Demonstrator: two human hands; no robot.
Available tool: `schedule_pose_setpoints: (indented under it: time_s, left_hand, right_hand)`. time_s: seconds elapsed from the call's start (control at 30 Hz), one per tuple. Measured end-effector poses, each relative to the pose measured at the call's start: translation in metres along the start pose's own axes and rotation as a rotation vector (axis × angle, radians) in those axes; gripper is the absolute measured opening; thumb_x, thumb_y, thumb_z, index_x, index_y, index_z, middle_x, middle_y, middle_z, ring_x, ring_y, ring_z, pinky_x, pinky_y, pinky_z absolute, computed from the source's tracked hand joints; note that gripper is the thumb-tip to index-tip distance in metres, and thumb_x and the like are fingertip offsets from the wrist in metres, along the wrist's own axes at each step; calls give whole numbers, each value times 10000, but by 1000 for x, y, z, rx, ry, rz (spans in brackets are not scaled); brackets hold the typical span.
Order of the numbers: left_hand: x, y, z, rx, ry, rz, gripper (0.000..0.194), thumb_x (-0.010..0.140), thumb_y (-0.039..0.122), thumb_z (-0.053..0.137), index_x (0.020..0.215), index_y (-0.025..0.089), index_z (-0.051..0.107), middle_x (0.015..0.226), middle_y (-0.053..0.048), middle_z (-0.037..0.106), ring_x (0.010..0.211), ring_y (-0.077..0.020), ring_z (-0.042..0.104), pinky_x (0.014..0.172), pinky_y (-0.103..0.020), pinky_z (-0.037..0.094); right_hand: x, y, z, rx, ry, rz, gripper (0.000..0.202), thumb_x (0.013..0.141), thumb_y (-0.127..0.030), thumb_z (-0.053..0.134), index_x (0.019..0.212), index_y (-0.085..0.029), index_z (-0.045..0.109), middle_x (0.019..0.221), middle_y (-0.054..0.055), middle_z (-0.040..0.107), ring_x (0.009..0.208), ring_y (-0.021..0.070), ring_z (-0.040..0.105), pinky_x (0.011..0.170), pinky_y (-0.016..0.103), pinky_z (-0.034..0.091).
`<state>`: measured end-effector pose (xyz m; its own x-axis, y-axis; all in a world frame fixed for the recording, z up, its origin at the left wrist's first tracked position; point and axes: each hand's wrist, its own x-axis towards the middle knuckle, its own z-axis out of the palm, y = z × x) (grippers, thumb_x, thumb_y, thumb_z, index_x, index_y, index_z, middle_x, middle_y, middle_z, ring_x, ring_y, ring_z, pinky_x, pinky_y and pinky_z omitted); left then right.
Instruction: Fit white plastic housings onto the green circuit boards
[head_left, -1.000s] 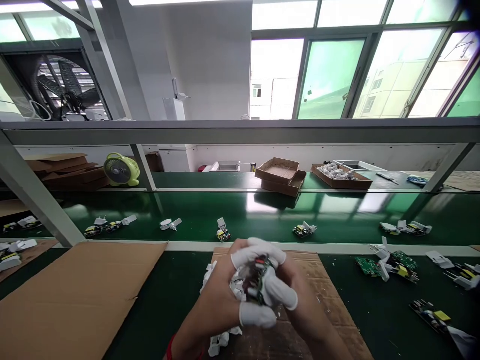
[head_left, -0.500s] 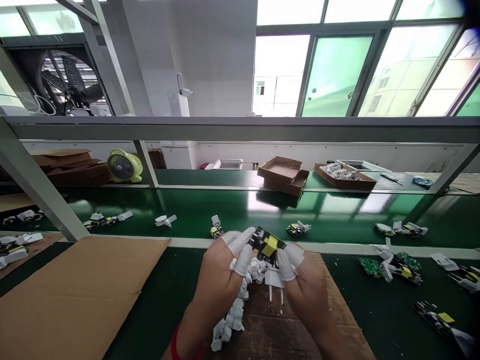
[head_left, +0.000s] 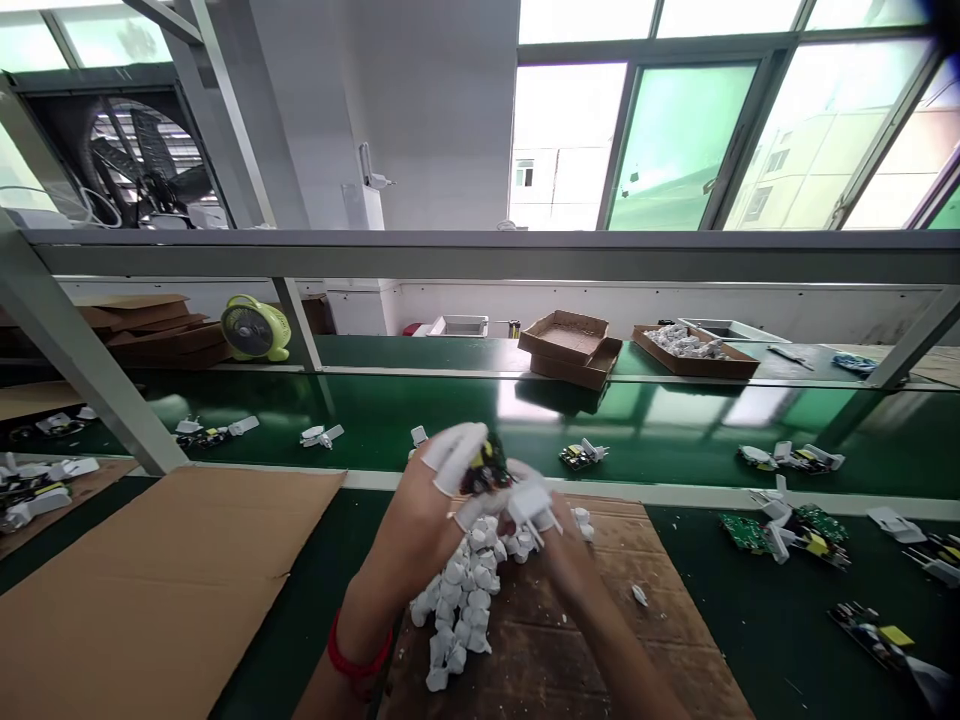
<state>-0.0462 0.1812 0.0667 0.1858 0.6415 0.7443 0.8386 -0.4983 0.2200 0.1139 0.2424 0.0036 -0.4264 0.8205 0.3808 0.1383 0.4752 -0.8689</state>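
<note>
My left hand (head_left: 420,510), with white finger cots, grips a small circuit board (head_left: 485,467) with dark and yellow parts, raised above the near edge of the conveyor. My right hand (head_left: 551,545) also wears finger cots and pinches a white plug piece (head_left: 531,503) right beside the board. Both hands meet over a pile of small white plastic parts (head_left: 461,595) lying on a worn cardboard sheet (head_left: 570,640).
A green conveyor belt (head_left: 465,420) carries several board-and-plug sets. More boards (head_left: 787,525) lie at the right. A large cardboard sheet (head_left: 135,590) lies at the left. Behind stand cardboard trays (head_left: 566,350), a green fan (head_left: 255,328) and metal frame posts (head_left: 82,370).
Both hands moved forward toward the belt with the board and plug. The board turned, so its yellow part is mostly hidden, and the white pile below is now uncovered.
</note>
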Motion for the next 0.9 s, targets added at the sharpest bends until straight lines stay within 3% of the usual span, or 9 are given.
schedule_pose_setpoints:
  time_s: [0.1,0.2,0.3,0.4,0.53,0.67,0.77,0.83,0.9]
  left_hand:
    - [-3,-4,-8,-326,150,-274,417,888,331,593,1288,225,542,1227,-123,619,1163,-278,568,1002,-418,465]
    - [-1,-4,-13,-856,321,-543,351,876,466,579,1119,218,639,1026,-73,707,992,-239,658,911,-367,529]
    - [6,-2,-14,-1263,459,-780,378,839,506,617,1045,190,647,975,-61,727,843,-201,688,812,-332,582]
    - [11,0,-13,-1370,477,-898,417,770,481,712,1033,163,655,966,-78,739,793,-191,698,772,-302,594]
    - [7,3,-13,-1301,302,-828,493,720,514,745,1083,190,664,942,-74,743,747,-181,686,734,-286,579]
    - [1,5,-23,-820,-102,-525,496,740,430,749,1177,220,645,1101,-88,690,945,-242,648,896,-356,515]
    - [1,8,-33,-463,-361,-260,548,783,235,711,1305,279,554,1184,-74,629,1082,-244,586,937,-335,481]
    - [2,9,-36,-406,-426,-195,610,786,183,693,1351,305,498,1153,-62,628,1031,-216,602,871,-292,506]
    - [1,8,-37,-424,-442,-199,689,768,180,713,1387,322,445,1163,-52,629,1022,-209,614,856,-276,513]
  right_hand:
    - [2,16,24,-299,-379,-24,295,865,-191,425,744,-143,690,725,66,674,701,191,610,649,261,457]
    - [0,28,37,-618,-622,-77,195,653,-40,517,709,-111,690,792,109,694,753,218,614,664,273,429]
    - [-3,34,43,-704,-697,-119,283,584,-10,508,772,-100,699,886,153,698,830,251,623,705,298,427]
    - [-4,39,47,-726,-713,-148,341,617,6,473,857,-84,698,936,187,692,896,275,623,763,332,433]
    - [-2,50,52,-638,-691,-166,282,621,23,475,786,-72,683,872,189,692,856,274,622,775,339,441]
    - [-1,54,47,-435,-568,-163,163,683,-33,523,704,-124,657,734,106,671,712,235,599,688,317,462]
    - [3,49,30,-235,-408,-146,231,871,-197,453,827,-167,678,717,58,651,660,205,580,611,289,479]
    - [7,42,11,-120,-295,-129,363,957,-318,342,967,-175,676,744,54,649,657,193,583,595,283,497]
    - [10,33,-11,61,-184,-131,388,962,-406,367,1039,-181,674,799,61,667,699,190,609,657,301,527]
